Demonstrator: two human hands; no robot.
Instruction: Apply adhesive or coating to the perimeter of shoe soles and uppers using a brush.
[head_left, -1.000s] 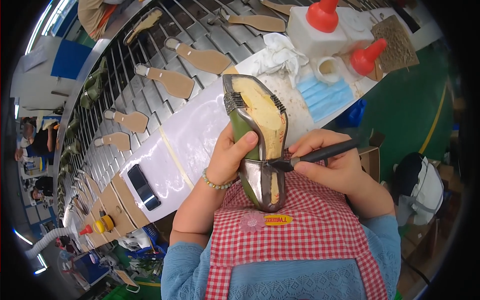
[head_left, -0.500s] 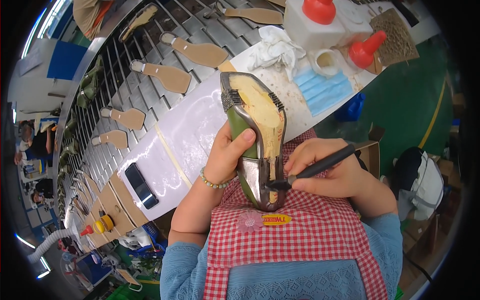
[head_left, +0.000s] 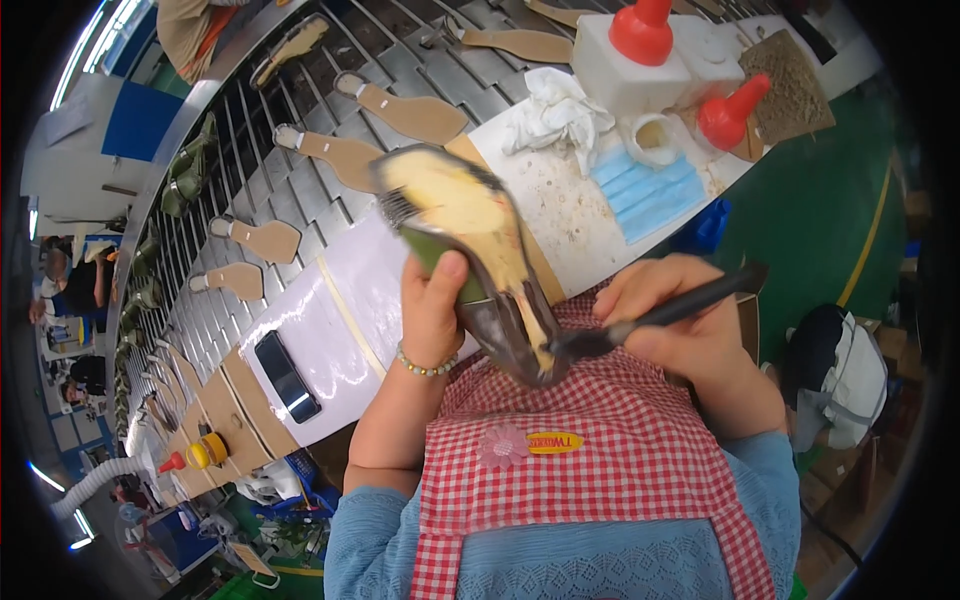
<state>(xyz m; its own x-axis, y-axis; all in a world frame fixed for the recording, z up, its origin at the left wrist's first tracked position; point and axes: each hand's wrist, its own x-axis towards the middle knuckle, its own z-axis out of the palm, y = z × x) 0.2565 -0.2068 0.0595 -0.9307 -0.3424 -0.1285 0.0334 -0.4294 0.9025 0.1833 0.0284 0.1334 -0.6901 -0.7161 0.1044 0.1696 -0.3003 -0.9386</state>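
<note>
Gripped by its side in my left hand (head_left: 436, 305), a green and dark brown shoe upper on its last (head_left: 470, 215) shows its pale yellow underside, toe pointing away and heel end close to my apron. The shoe is tilted, its toe to the left, and slightly blurred. Fingers of my right hand (head_left: 675, 320) are closed around a black-handled brush (head_left: 690, 303). Its dark head touches the underside near the heel. A bead bracelet circles my left wrist.
Soles (head_left: 410, 112) lie on a slatted metal conveyor (head_left: 330, 215). A phone (head_left: 286, 376) rests on the white bench top (head_left: 345, 350). Further right are a crumpled tissue (head_left: 558, 112), a blue face mask (head_left: 650, 192), an open white pot (head_left: 655, 138) and red-topped bottles (head_left: 733, 112).
The shoe has turned, its toe swinging left and its heel end rising a little away from my apron. My right hand has shifted slightly, with the brush still at the heel area.
</note>
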